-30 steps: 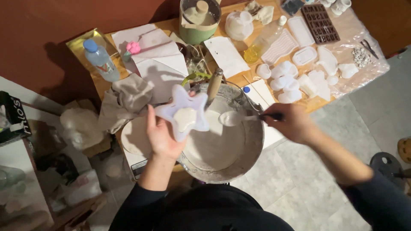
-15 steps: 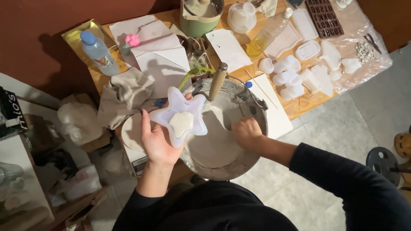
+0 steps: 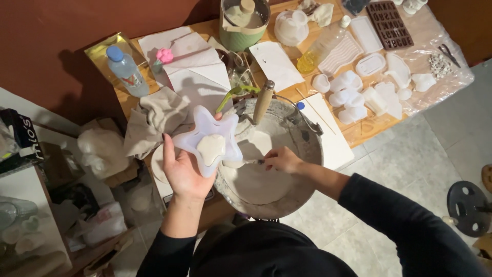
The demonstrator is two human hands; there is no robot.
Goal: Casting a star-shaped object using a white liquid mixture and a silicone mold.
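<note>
My left hand [image 3: 183, 172] holds up a pale star-shaped silicone mould [image 3: 209, 138] with a blob of white plaster in its middle, over the left rim of a big grey metal bowl [image 3: 302, 154]. Wet white plaster [image 3: 259, 182] lies in the bowl. My right hand [image 3: 281, 159] is inside the bowl, gripping a spoon [image 3: 241, 163] whose scoop sits just under the mould's lower edge. A wooden-handled tool [image 3: 263, 101] leans on the bowl's far rim.
The wooden table [image 3: 359, 131] behind holds a green pot [image 3: 245, 20], a plastic water bottle [image 3: 125, 69], a crumpled cloth [image 3: 154, 120], papers, several white moulds and casts [image 3: 353, 92] and a brown letter mould [image 3: 390, 23]. Clutter fills the floor at left; grey tiles at right.
My right hand has moved from the bowl's right rim into the bowl and leftward, bringing the spoon up to the mould. The mould stays held over the left rim.
</note>
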